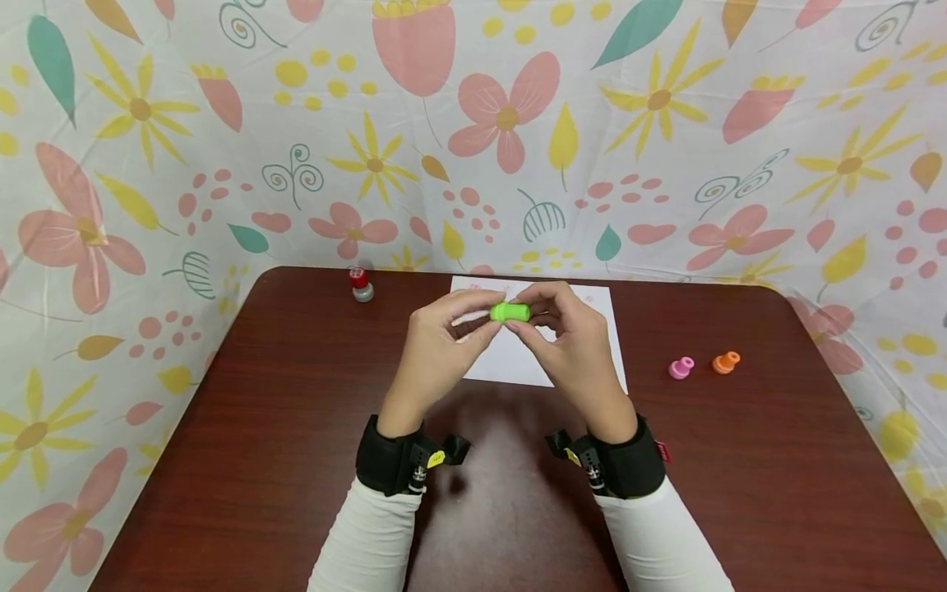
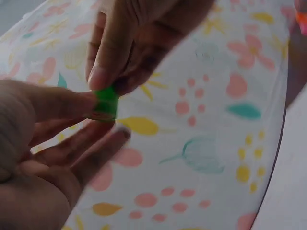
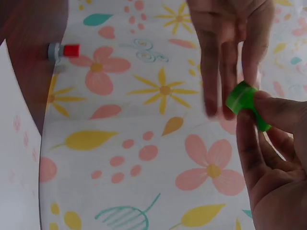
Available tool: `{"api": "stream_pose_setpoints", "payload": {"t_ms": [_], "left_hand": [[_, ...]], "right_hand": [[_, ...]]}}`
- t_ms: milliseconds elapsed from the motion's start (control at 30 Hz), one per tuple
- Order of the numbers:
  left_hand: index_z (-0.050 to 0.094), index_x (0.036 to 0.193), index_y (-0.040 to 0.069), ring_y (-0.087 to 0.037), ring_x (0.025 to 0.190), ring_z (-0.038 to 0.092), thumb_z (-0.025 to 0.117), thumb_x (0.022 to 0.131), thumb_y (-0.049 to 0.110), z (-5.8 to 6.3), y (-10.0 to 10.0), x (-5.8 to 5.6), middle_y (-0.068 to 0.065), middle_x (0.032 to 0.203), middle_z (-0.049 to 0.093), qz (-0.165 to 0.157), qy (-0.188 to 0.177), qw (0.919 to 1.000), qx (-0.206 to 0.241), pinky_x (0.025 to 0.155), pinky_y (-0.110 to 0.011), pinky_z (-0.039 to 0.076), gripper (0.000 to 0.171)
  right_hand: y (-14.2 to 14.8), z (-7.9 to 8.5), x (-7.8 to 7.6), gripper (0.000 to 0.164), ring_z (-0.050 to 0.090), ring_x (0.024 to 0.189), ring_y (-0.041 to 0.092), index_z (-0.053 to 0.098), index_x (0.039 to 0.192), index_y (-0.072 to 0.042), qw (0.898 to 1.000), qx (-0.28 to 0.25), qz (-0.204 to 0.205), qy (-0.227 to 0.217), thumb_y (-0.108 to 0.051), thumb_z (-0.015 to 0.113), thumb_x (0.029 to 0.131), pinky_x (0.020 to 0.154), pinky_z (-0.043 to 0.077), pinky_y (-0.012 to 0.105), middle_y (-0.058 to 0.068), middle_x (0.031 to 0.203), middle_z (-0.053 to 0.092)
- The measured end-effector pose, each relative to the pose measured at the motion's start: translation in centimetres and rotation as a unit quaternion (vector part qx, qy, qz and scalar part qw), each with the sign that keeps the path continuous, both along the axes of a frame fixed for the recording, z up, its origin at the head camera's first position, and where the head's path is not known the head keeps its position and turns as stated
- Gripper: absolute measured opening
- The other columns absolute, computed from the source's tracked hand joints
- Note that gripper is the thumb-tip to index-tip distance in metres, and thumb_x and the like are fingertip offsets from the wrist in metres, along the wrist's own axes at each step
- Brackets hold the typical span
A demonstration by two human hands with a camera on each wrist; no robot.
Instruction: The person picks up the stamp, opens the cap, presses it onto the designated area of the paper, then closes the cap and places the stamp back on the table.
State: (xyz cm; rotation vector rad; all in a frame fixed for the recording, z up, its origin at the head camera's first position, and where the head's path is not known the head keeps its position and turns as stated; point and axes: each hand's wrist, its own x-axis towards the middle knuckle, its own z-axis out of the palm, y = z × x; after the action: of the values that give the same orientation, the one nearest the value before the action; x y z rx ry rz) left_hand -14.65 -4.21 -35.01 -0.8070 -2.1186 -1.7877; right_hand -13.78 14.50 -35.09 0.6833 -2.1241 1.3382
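Observation:
A small bright green toy stamp (image 1: 510, 312) is held sideways in the air above a white sheet of paper (image 1: 510, 370). My left hand (image 1: 438, 339) pinches its left end between thumb and fingers. At its other end my right hand (image 1: 580, 345) grips it with thumb and fingertips. In the left wrist view the green stamp (image 2: 106, 103) sits between both hands, partly covered by the fingers. The right wrist view shows the stamp (image 3: 247, 103) between the right thumb and fingers, the left fingers meeting its upper end. Faint pink prints mark the paper's far part.
A red stamp (image 1: 358, 278) with a grey base (image 1: 363, 293) stands at the table's far left edge. Pink (image 1: 681, 367) and orange (image 1: 726, 363) stamps stand to the right of the paper. A flower-patterned cloth (image 1: 473, 205) rises behind the dark brown table (image 1: 296, 427).

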Motion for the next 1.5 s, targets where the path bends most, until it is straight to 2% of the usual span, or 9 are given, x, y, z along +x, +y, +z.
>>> {"api": "stream_pose_setpoints", "payload": {"t_ms": [67, 167, 300, 467, 633, 800, 1000, 1200, 1500], "left_hand": [[0.072, 0.127, 0.003, -0.017, 0.120, 0.067, 0.077, 0.089, -0.001, 0.0, 0.2, 0.2, -0.008, 0.128, 0.069, 0.033, 0.054, 0.9958, -0.067, 0.100, -0.034, 0.058, 0.039], [0.070, 0.128, 0.001, -0.021, 0.120, 0.064, 0.079, 0.087, -0.001, 0.1, 0.8, 0.3, -0.011, 0.128, 0.067, 0.075, 0.127, 0.9791, -0.140, 0.098, -0.034, 0.057, 0.042], [0.073, 0.121, -0.002, -0.023, 0.106, 0.068, 0.081, 0.087, 0.001, 0.4, 1.6, 0.4, -0.013, 0.117, 0.068, 0.098, 0.173, 0.9658, -0.167, 0.088, -0.030, 0.059, 0.036], [0.076, 0.109, -0.001, -0.021, 0.095, 0.069, 0.082, 0.086, 0.000, 0.5, 1.6, -0.1, -0.012, 0.107, 0.068, 0.107, 0.187, 0.9604, -0.176, 0.081, -0.028, 0.060, 0.024], [0.077, 0.103, -0.002, -0.022, 0.092, 0.068, 0.081, 0.083, -0.005, -0.2, 0.4, -1.6, -0.012, 0.104, 0.066, 0.100, 0.148, 0.9658, -0.188, 0.083, -0.031, 0.062, 0.021], [0.076, 0.101, 0.000, -0.022, 0.089, 0.067, 0.079, 0.083, -0.003, -1.0, -1.5, -4.3, -0.012, 0.100, 0.064, 0.105, 0.083, 0.9689, -0.208, 0.081, -0.034, 0.063, 0.019], [0.074, 0.099, 0.003, -0.025, 0.085, 0.065, 0.076, 0.083, 0.001, -2.0, -4.2, -8.4, -0.011, 0.096, 0.067, 0.139, 0.006, 0.9563, -0.257, 0.077, -0.035, 0.055, 0.016], [0.070, 0.098, 0.005, -0.026, 0.083, 0.059, 0.073, 0.089, 0.005, -3.3, -5.6, -11.2, -0.010, 0.093, 0.067, 0.126, -0.056, 0.9438, -0.300, 0.074, -0.036, 0.049, 0.010], [0.063, 0.088, 0.003, -0.025, 0.077, 0.048, 0.066, 0.090, 0.000, -5.9, -6.1, -14.8, -0.010, 0.084, 0.057, 0.128, -0.090, 0.9231, -0.352, 0.068, -0.032, 0.040, 0.005]], "right_hand": [[0.1, 0.1, 0.0, 0.041, 0.071, 0.088, 0.015, 0.061, 0.114, 0.004, 1.000, 0.022, -0.019, 0.007, 0.003, 0.084, 0.081, 0.081, 0.058, 0.016, 0.012, 0.103, 0.070], [0.1, 0.2, 0.1, 0.048, 0.072, 0.086, 0.018, 0.058, 0.116, 0.005, 0.997, 0.053, -0.043, 0.022, 0.001, 0.087, 0.079, 0.080, 0.057, 0.016, 0.012, 0.099, 0.071], [0.1, 0.4, 0.2, 0.052, 0.073, 0.082, 0.020, 0.058, 0.117, 0.007, 0.994, 0.082, -0.063, 0.043, -0.002, 0.089, 0.077, 0.077, 0.058, 0.018, 0.013, 0.093, 0.073], [-0.1, 0.5, 0.2, 0.052, 0.074, 0.082, 0.022, 0.058, 0.117, 0.007, 0.992, 0.092, -0.070, 0.057, -0.004, 0.089, 0.077, 0.077, 0.062, 0.026, 0.014, 0.098, 0.073], [0.2, 0.7, 0.3, 0.061, 0.074, 0.098, 0.026, 0.054, 0.127, 0.008, 0.990, 0.106, -0.077, 0.042, -0.005, 0.090, 0.079, 0.088, 0.062, 0.034, 0.017, 0.116, 0.070], [0.4, 1.1, 0.6, 0.064, 0.069, 0.110, 0.030, 0.054, 0.131, 0.008, 0.988, 0.125, -0.081, 0.047, -0.008, 0.089, 0.080, 0.095, 0.060, 0.040, 0.018, 0.122, 0.066], [0.5, 1.3, 0.9, 0.064, 0.064, 0.117, 0.030, 0.053, 0.133, 0.006, 0.984, 0.157, -0.077, 0.037, -0.013, 0.088, 0.083, 0.100, 0.056, 0.042, 0.017, 0.129, 0.063], [0.6, 1.5, 1.3, 0.065, 0.059, 0.122, 0.034, 0.051, 0.137, 0.005, 0.978, 0.199, -0.064, 0.016, -0.015, 0.086, 0.086, 0.106, 0.050, 0.046, 0.019, 0.131, 0.061], [0.6, 0.6, 1.3, 0.065, 0.050, 0.137, 0.042, 0.052, 0.139, 0.005, 0.950, 0.301, -0.074, -0.044, -0.024, 0.083, 0.089, 0.115, 0.043, 0.053, 0.026, 0.147, 0.051]]}}
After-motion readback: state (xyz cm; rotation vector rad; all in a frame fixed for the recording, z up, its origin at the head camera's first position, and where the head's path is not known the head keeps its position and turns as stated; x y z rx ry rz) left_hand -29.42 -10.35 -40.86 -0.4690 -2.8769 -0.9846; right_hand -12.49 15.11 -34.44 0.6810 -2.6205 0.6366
